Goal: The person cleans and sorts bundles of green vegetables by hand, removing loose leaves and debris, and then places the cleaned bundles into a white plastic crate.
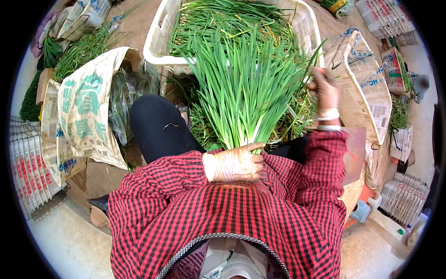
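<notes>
My left hand [234, 163], in a thin pale glove, grips the white base of a big fan-shaped bunch of green chives [244, 88] held upright in front of my chest. My right hand [324, 89] is raised at the bunch's right edge, its fingers pinched on a few leaf tips there. Both arms wear red and black checked sleeves. My knee in dark trousers [158, 123] sits to the left of the bunch.
A white plastic crate [155, 44] full of more chives stands beyond the bunch. Printed woven sacks [86, 111] lie at the left and another sack [364, 76] at the right. Loose greens are piled around. Stacked white crates [28, 169] sit at the far left and right.
</notes>
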`<state>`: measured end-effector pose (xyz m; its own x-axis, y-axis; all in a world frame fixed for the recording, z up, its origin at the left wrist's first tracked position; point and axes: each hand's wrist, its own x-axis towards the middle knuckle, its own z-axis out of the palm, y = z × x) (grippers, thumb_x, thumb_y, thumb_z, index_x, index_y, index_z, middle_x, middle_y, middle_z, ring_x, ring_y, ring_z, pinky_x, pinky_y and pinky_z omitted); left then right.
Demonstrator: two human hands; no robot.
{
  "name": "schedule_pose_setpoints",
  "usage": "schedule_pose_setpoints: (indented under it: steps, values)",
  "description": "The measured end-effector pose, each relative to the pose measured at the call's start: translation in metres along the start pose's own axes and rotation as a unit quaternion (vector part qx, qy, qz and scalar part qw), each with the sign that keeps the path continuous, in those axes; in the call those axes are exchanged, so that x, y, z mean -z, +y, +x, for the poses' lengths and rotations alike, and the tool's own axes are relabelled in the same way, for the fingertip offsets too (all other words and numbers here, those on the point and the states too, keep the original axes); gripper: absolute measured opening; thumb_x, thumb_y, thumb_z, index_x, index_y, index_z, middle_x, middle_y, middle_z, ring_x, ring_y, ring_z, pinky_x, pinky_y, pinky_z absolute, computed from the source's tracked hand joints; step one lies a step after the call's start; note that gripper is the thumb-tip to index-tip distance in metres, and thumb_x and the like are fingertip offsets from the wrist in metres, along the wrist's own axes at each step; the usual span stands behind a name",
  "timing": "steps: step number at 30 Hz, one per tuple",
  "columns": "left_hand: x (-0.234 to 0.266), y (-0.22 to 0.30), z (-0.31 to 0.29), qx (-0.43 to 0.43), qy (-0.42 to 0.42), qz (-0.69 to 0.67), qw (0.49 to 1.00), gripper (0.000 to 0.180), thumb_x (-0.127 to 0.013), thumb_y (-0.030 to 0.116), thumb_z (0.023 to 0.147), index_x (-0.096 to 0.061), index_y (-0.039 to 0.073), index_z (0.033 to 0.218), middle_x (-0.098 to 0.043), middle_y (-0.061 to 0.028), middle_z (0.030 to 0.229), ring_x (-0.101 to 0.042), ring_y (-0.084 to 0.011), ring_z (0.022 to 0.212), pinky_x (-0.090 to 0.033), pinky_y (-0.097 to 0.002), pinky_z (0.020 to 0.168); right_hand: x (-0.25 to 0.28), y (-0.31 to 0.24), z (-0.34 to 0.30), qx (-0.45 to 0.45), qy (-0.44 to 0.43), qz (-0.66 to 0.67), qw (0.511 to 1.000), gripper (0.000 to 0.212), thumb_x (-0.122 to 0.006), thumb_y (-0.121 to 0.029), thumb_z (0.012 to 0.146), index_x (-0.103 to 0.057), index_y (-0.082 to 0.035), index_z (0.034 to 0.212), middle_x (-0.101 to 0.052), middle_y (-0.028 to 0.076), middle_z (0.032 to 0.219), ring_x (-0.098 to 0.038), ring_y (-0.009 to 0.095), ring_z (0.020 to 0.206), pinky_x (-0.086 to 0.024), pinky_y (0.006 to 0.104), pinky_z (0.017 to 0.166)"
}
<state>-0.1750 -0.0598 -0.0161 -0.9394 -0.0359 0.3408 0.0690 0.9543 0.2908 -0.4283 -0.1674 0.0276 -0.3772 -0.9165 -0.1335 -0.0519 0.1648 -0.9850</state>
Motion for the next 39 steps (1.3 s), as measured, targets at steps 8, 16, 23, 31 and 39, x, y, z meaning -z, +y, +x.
schedule_pose_setpoints:
  steps: [8, 16, 23, 31, 39]
  values:
    - [0.002, 0.0, 0.003, -0.009, -0.01, -0.01, 1.0, 0.006, -0.052, 0.02, 0.073, -0.052, 0.018, 0.067, -0.051, 0.0028, 0.073, -0.053, -0.0145, 0.087, -0.024, -0.0454, 0.11, 0.181, 0.069, -0.029, -0.043, -0.043, -0.638, 0.768, 0.018, -0.065, -0.018, 0.079, -0.065, -0.008, 0.093, -0.065, 0.01, 0.077, -0.062, 0.027, 0.075, -0.05, 0.0332, 0.07]
    - [0.006, 0.0, 0.004, -0.003, -0.024, -0.022, 0.999, 0.007, -0.052, 0.02, 0.072, -0.055, 0.016, 0.068, -0.055, 0.0015, 0.077, -0.054, -0.0159, 0.091, -0.028, -0.0452, 0.108, -0.052, 0.011, -0.077, 0.22, -0.265, -0.348, 0.872, 0.026, -0.067, -0.024, 0.076, -0.066, -0.01, 0.098, -0.062, 0.01, 0.083, -0.062, 0.027, 0.081, -0.049, 0.0386, 0.074]
    - [0.011, 0.0, 0.002, 0.003, -0.055, -0.011, 0.998, 0.01, -0.052, 0.021, 0.074, -0.059, 0.014, 0.077, -0.059, 0.0, 0.086, -0.053, -0.0188, 0.106, -0.03, -0.0466, 0.107, -0.087, 0.016, -0.056, 0.138, -0.339, -0.607, 0.705, 0.035, -0.063, -0.043, 0.073, -0.066, -0.012, 0.088, -0.065, 0.012, 0.075, -0.064, 0.029, 0.074, -0.05, 0.0408, 0.068]
    - [-0.001, 0.001, 0.004, 0.017, 0.007, -0.019, 1.0, 0.006, -0.052, 0.017, 0.071, -0.057, 0.015, 0.069, -0.054, 0.0013, 0.073, -0.055, -0.016, 0.086, -0.03, -0.0444, 0.107, -0.107, 0.045, -0.059, 0.211, -0.283, -0.584, 0.731, 0.021, -0.062, -0.032, 0.075, -0.065, -0.012, 0.08, -0.063, 0.012, 0.067, -0.062, 0.032, 0.065, -0.05, 0.0414, 0.062]
    - [0.013, 0.002, 0.007, 0.01, -0.021, -0.005, 1.0, 0.006, -0.052, 0.018, 0.072, -0.057, 0.016, 0.068, -0.054, 0.0021, 0.072, -0.054, -0.015, 0.085, -0.029, -0.0443, 0.108, -0.047, 0.029, 0.011, 0.28, -0.041, -0.321, 0.904, 0.019, -0.065, -0.026, 0.08, -0.065, -0.009, 0.088, -0.064, 0.012, 0.072, -0.064, 0.026, 0.064, -0.05, 0.0336, 0.061]
